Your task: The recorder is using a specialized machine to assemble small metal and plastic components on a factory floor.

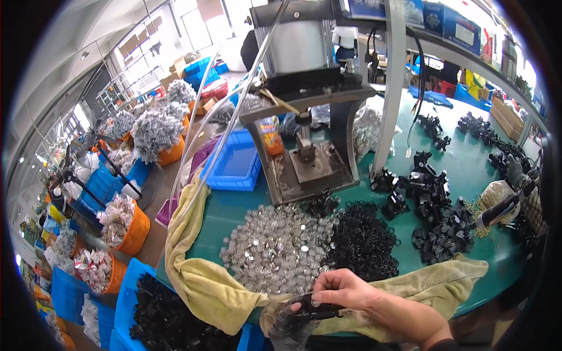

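Observation:
My left hand (pixel 291 329), in a dark glove, holds a small black plastic part (pixel 316 307) at the near edge of the green table (pixel 234 210). My right hand (pixel 345 289) is bare and pinches a small shiny round piece onto the top of that part. Just beyond my hands lie a heap of small clear round caps (pixel 275 245) and a heap of black rubber rings (pixel 363 240). A yellow towel (pixel 199 275) runs along the table edge under my hands.
A grey press machine (pixel 310 158) stands mid-table behind the heaps. Assembled black parts (pixel 439 216) pile up to the right. A blue tray (pixel 237 161) sits left of the press. A blue crate of black parts (pixel 164 319) and orange baskets (pixel 132 228) stand on the floor to the left.

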A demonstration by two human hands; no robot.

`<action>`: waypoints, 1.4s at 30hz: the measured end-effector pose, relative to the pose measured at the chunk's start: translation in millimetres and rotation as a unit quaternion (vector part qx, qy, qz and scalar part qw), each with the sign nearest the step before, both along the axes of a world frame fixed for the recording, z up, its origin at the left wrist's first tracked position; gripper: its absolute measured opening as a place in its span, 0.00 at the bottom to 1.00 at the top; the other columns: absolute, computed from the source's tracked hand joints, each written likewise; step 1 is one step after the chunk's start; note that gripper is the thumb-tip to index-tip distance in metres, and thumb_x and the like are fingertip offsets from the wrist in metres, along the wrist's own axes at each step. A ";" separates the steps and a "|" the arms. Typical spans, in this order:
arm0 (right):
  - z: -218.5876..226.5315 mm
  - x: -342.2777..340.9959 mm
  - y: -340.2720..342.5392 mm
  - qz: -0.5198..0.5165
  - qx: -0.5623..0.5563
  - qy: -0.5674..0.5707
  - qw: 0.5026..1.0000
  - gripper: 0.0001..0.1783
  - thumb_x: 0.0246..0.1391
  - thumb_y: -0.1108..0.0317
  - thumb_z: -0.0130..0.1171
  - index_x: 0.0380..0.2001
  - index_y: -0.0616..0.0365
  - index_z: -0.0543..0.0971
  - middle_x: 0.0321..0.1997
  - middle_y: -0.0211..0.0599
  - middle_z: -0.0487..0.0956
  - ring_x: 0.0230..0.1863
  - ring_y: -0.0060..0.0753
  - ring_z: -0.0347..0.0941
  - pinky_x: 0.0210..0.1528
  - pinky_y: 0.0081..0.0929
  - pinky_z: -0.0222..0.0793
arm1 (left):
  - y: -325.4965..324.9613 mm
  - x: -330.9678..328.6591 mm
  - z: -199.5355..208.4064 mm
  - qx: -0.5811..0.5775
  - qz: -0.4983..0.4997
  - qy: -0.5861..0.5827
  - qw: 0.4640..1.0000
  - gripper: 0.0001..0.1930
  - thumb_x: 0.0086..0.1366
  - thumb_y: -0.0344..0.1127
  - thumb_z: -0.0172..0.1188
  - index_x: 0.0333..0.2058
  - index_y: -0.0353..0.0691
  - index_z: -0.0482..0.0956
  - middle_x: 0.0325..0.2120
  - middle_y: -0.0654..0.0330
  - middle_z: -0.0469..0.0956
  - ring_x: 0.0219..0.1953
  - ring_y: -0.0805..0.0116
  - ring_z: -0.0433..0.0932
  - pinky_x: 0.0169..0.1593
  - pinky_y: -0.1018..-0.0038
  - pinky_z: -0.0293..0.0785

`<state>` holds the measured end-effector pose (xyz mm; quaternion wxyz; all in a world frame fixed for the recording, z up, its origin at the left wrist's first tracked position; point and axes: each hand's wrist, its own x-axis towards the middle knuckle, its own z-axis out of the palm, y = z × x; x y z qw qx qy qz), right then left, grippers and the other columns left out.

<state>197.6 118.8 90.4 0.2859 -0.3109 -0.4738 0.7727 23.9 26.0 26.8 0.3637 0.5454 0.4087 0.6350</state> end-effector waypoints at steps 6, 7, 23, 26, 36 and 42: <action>6.3 0.3 -7.0 0.001 0.024 -0.011 1.000 0.06 0.58 0.70 0.61 0.34 0.62 0.77 0.31 0.24 0.78 0.34 0.11 0.71 0.36 0.13 0.68 | -17.4 3.8 -18.4 -0.128 0.006 -0.112 0.986 0.27 0.51 0.25 0.70 0.50 0.36 0.72 0.49 0.56 0.75 0.50 0.61 0.74 0.52 0.65 0.75; 6.4 -0.7 -6.0 -0.005 0.020 -0.015 1.000 0.06 0.58 0.70 0.61 0.34 0.62 0.77 0.31 0.24 0.78 0.33 0.11 0.71 0.36 0.13 0.68 | -20.1 1.0 -13.2 -0.190 -0.046 -0.304 0.932 0.20 0.58 0.29 0.65 0.49 0.36 0.72 0.50 0.55 0.74 0.51 0.60 0.74 0.53 0.63 0.75; -22.5 126.7 29.2 -0.511 0.550 -0.254 0.609 0.07 0.47 0.82 0.55 0.32 0.63 0.72 0.30 0.43 0.73 0.27 0.38 0.71 0.30 0.26 0.67 | 292.4 20.6 44.4 -0.046 -0.081 -0.102 0.990 0.20 0.51 0.18 0.68 0.42 0.40 0.75 0.37 0.61 0.79 0.38 0.71 0.77 0.44 0.76 0.77; -21.9 124.9 30.6 -0.500 0.547 -0.250 0.623 0.08 0.46 0.82 0.56 0.32 0.62 0.72 0.30 0.43 0.74 0.27 0.38 0.72 0.29 0.26 0.68 | 343.1 18.9 25.6 -0.054 -0.073 -0.082 0.992 0.18 0.51 0.20 0.69 0.41 0.38 0.76 0.35 0.62 0.79 0.36 0.72 0.77 0.43 0.76 0.76; -28.1 128.9 39.6 -0.498 0.503 -0.260 0.657 0.08 0.46 0.81 0.57 0.31 0.63 0.72 0.30 0.42 0.74 0.26 0.36 0.72 0.28 0.24 0.68 | 393.4 16.6 18.6 -0.083 -0.077 -0.059 0.992 0.19 0.50 0.20 0.69 0.40 0.37 0.75 0.36 0.60 0.80 0.38 0.71 0.78 0.43 0.74 0.76; -24.8 127.2 42.4 -0.492 0.509 -0.263 0.655 0.08 0.46 0.81 0.57 0.31 0.64 0.72 0.30 0.43 0.74 0.25 0.34 0.72 0.27 0.22 0.68 | 400.8 19.3 23.9 -0.039 -0.043 -0.007 0.998 0.16 0.52 0.16 0.65 0.39 0.36 0.75 0.33 0.57 0.80 0.34 0.68 0.79 0.38 0.72 0.80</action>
